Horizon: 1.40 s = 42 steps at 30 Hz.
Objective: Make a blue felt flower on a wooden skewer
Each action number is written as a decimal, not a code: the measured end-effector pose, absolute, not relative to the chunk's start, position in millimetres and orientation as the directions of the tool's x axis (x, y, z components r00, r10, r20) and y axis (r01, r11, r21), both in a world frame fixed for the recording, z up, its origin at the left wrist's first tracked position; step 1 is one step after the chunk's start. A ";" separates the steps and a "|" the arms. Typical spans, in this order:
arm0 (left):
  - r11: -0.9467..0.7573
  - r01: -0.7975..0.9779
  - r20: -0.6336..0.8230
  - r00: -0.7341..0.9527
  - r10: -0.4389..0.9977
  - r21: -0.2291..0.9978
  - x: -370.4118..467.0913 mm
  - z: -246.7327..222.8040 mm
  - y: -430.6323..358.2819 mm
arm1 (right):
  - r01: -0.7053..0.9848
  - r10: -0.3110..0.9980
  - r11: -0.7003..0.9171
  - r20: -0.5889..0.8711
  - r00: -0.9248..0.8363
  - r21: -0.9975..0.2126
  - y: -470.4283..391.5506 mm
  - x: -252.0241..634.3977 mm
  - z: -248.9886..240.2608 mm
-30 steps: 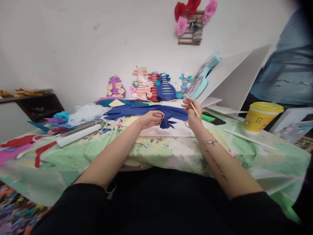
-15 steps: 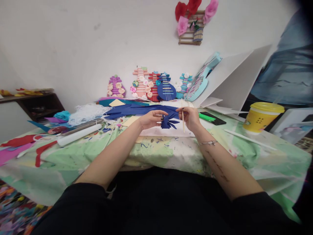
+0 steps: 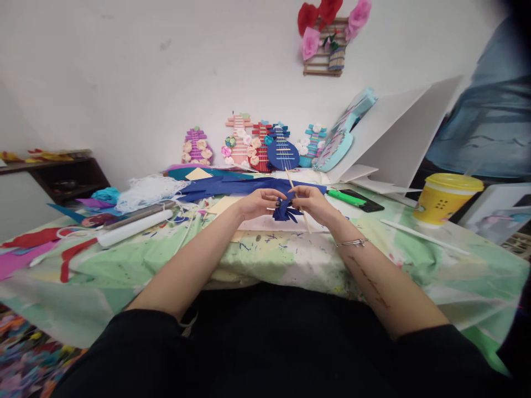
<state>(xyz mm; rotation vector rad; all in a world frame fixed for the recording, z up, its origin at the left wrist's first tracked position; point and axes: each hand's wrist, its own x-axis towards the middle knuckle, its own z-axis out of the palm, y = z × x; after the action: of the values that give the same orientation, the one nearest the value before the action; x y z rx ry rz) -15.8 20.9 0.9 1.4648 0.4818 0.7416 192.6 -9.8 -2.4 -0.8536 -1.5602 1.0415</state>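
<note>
Dark blue folded paper [image 3: 284,212] with pointed strips hangs between my hands, above a white sheet [image 3: 261,223]. My left hand [image 3: 260,203] pinches it from the left with fingertips closed. On the other side, my right hand [image 3: 310,202] has a thin wooden stick [image 3: 306,221] in its fingers, slanting from upper left to lower right, and its fingertips touch the blue paper's upper edge. Behind the hands lie long strips of blue paper [image 3: 232,187].
Small decorated lute shapes [image 3: 283,155] lean on the wall. White yarn [image 3: 147,192] and a white tool [image 3: 135,229] lie left. A green cutter [image 3: 346,197], a black phone [image 3: 370,205], a white stick [image 3: 418,235] and a yellow cup [image 3: 447,199] are right.
My right hand has moved left to the blue paper, and the upright stick in it now slants. My left hand has barely moved.
</note>
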 end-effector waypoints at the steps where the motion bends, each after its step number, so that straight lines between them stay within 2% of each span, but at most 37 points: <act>1: -0.047 -0.151 0.140 0.697 0.703 0.987 -15.6 0.9 20.4 | 0.018 0.903 0.380 0.367 -0.224 -0.925 -9.3 192.9 -3.0; 7: -0.026 -0.197 0.145 0.621 0.770 0.980 -8.6 2.0 13.7 | 0.020 0.875 0.444 0.429 -0.224 -0.896 -9.4 190.8 -4.7; 14: -0.172 -0.159 0.227 0.446 0.866 0.972 9.3 3.5 5.4 | 0.164 0.843 0.529 0.492 -0.217 -0.833 -11.6 185.1 -5.0; 18: -0.219 -0.143 0.260 0.452 0.853 0.965 11.5 2.6 6.8 | 0.232 0.845 0.534 0.500 -0.192 -0.813 -9.4 185.0 -5.4; 24: -0.205 -0.135 0.245 0.487 0.838 0.969 9.0 0.0 10.6 | 0.197 0.846 0.533 0.517 -0.132 -0.823 -7.7 185.8 -3.8; 32: -0.268 -0.136 0.300 0.394 0.869 0.954 9.5 -4.1 14.1 | 0.145 0.882 0.469 0.454 -0.128 -0.871 -6.5 189.7 -4.5; 37: -0.347 -0.162 0.383 0.354 0.853 0.924 9.8 -7.0 20.0 | 0.169 0.915 0.395 0.369 -0.166 -0.903 -5.5 190.9 -6.9; 42: -0.390 -0.144 0.415 0.364 0.834 0.910 9.9 -9.9 23.4 | 0.206 0.915 0.392 0.356 -0.190 -0.897 -5.1 190.0 -7.1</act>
<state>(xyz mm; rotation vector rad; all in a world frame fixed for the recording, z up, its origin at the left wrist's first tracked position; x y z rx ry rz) 9.9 23.4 -9.9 1.6197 0.6301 1.2180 190.0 -5.1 -7.1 -1.0043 -1.6533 0.8906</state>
